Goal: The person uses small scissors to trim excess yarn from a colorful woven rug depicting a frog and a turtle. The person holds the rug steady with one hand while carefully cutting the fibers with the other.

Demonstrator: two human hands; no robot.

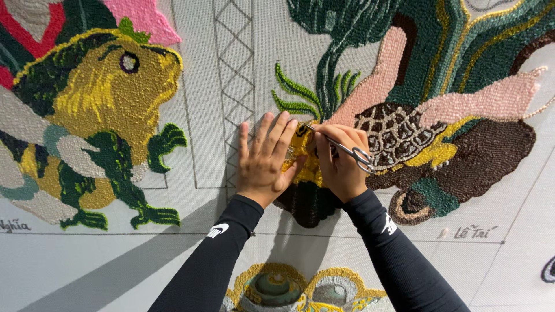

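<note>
Head view looks straight at a pale canvas (196,86) covered in tufted yarn pictures. Left hand (263,162) lies flat, fingers spread, its grip released, pressing the canvas just beside a yellow yarn patch (300,151). Right hand (341,162) is clenched around small silver scissors (347,151), whose blades point at the top of the yellow patch; the tips are too small to make out. Both hands hide most of that patch. Left of it sits a yellow-green frog (110,115), cut off at the edge. Right of it lies a brown turtle shape (399,136). Below it, a green and yellow figure (289,289) is cropped by the frame.
</note>
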